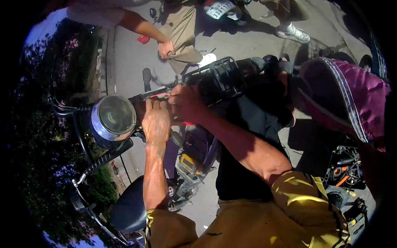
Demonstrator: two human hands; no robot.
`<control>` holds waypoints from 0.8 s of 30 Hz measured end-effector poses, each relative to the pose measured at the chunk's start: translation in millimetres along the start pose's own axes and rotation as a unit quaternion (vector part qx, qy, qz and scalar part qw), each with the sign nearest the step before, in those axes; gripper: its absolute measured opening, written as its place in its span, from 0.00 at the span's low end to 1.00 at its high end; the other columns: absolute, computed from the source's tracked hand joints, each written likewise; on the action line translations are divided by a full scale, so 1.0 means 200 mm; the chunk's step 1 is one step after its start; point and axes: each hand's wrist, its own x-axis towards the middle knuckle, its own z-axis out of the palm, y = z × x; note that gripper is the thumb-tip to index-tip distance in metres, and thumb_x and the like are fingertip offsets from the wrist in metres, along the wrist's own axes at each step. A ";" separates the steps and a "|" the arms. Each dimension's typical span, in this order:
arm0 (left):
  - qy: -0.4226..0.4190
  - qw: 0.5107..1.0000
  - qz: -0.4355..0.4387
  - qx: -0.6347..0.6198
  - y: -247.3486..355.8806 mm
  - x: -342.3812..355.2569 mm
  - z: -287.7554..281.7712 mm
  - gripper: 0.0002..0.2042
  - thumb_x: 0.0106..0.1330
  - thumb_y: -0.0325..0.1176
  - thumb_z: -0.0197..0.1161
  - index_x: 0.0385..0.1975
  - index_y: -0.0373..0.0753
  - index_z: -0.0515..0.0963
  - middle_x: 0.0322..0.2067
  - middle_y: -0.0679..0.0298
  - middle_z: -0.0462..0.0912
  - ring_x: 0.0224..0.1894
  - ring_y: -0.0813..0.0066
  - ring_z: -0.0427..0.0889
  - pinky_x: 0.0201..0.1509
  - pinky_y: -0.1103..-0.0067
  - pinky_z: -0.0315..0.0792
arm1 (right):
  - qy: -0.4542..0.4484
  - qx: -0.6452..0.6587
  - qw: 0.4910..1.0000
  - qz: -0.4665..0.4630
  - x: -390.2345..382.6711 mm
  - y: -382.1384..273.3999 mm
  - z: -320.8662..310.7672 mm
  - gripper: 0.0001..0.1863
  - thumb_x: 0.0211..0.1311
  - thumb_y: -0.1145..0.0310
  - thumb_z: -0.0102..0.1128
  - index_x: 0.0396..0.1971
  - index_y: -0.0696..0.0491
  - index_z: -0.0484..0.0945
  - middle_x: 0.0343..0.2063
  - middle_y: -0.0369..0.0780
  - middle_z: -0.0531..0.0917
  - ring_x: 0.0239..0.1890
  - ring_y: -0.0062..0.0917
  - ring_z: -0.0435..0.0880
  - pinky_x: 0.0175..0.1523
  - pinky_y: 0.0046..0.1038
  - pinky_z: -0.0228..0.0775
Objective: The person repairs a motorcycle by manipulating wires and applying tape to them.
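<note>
Both my hands meet over the body of a motorcycle, just behind its round headlight [118,113]. My left hand [157,120] has its fingers bent and bunched together; what they grip, if anything, is hidden beneath them. Close against it on the right, my right hand [187,103] is closed, with its fingertips at the end of a thin red wire [159,95]. That wire runs just beyond my left fingertips. A dark rack with a metal frame [225,78] lies to the right of my right hand.
A person in tan trousers [180,39] stands across from me, one hand by the knee. Another motorcycle with a white plate [220,9] is behind. A purple cloth cover [351,89] stands at right, above an open box of parts [346,169]. A yellow-and-grey device [190,163] lies below my hands.
</note>
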 end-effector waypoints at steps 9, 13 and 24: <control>-0.040 0.998 -0.029 -0.041 0.01 0.00 -0.02 0.08 0.68 0.29 0.65 0.43 0.32 0.82 0.47 0.52 0.86 0.66 0.49 0.79 0.55 0.62 0.87 | 0.003 0.013 1.000 0.017 0.01 -0.02 0.01 0.09 0.50 0.60 0.74 0.34 0.40 0.90 0.45 0.38 0.81 0.55 0.40 0.77 0.59 0.49 0.63; -0.021 0.999 -0.025 -0.023 0.02 0.01 -0.02 0.08 0.68 0.29 0.65 0.42 0.32 0.81 0.47 0.51 0.86 0.67 0.48 0.78 0.56 0.61 0.87 | -0.010 -0.001 1.000 0.029 0.01 0.00 0.05 0.08 0.49 0.58 0.74 0.30 0.41 0.87 0.46 0.33 0.84 0.53 0.35 0.81 0.57 0.49 0.66; -0.033 0.997 -0.026 -0.067 -0.03 -0.04 -0.04 0.16 0.66 0.27 0.66 0.54 0.38 0.81 0.56 0.56 0.83 0.66 0.49 0.78 0.57 0.61 0.85 | 0.097 0.037 0.994 0.036 -0.02 -0.03 0.08 0.09 0.44 0.60 0.78 0.26 0.40 0.86 0.41 0.30 0.82 0.50 0.33 0.81 0.54 0.45 0.67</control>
